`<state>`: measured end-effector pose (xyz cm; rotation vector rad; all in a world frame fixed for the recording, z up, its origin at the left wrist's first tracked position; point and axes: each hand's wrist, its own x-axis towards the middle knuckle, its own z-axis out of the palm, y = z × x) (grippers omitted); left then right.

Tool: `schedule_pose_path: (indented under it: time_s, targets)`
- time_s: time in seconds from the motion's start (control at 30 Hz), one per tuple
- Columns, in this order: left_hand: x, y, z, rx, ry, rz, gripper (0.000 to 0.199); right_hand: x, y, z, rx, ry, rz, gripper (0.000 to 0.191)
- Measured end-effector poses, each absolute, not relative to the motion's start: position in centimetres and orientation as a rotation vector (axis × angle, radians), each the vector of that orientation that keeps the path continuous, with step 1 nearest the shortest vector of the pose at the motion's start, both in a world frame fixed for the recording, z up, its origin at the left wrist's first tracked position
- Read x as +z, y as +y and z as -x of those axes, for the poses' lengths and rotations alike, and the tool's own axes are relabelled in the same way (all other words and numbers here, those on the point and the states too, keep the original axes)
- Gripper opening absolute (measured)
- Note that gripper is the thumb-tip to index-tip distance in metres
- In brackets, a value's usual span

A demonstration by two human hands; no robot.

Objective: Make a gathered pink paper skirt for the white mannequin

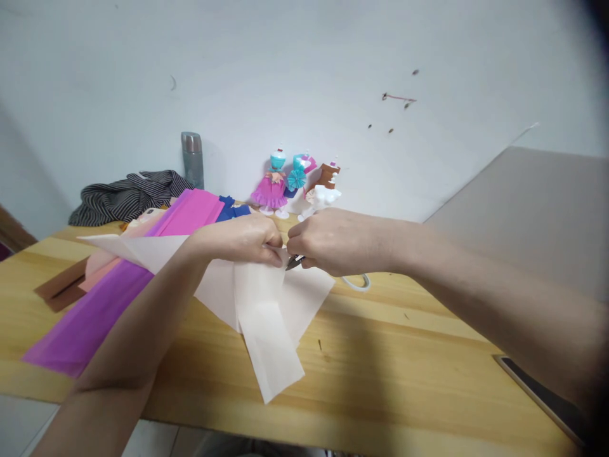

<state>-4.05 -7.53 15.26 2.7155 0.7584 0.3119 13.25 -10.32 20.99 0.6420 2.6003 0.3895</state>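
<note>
My left hand (247, 240) pinches the upper edge of a sheet of white crepe paper (261, 311), which hangs in folds down to the table. Just to its right, my right hand (328, 241) is closed around a pair of scissors (295, 261). Only a short dark metal part of the scissors shows below the fingers, close against the paper's edge; the rest is covered by the hand. Under my left forearm lie sheets of purple paper (90, 317) and pink paper (190, 212), with a brown strip (61, 285) beside them.
Small dress forms in colored paper clothes (271, 184) stand against the wall. Behind the papers are a striped cloth (128, 197) and a grey bottle (192, 162). A roll of white tape (359, 284) lies right of the paper; a phone (537, 393) rests at the table's right front.
</note>
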Motion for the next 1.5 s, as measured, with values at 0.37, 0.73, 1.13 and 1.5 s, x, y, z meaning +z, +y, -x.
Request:
schedule_pose_path:
  time_s: [0.37,0.73,1.13,1.5]
  targets:
    - [15.4,-7.7,3.9,0.281,0.804,-2.675,0.014,20.9,-10.4,-13.3,0.373,2.586,-0.658,0.012]
    - [15.4,-7.5,4.1,0.287,0.792,-2.682,0.015,20.6,-10.4,-13.3,0.400,2.616,-0.624,0.016]
    - [15.6,-6.7,6.3,0.350,0.987,-2.429,0.025,17.0,-9.4,-17.6,-0.209,3.188,-1.207,0.022]
    - [14.6,-5.1,6.9,0.484,1.019,-2.188,0.019,6.0,-8.4,-13.4,-2.216,2.858,-1.853,0.040]
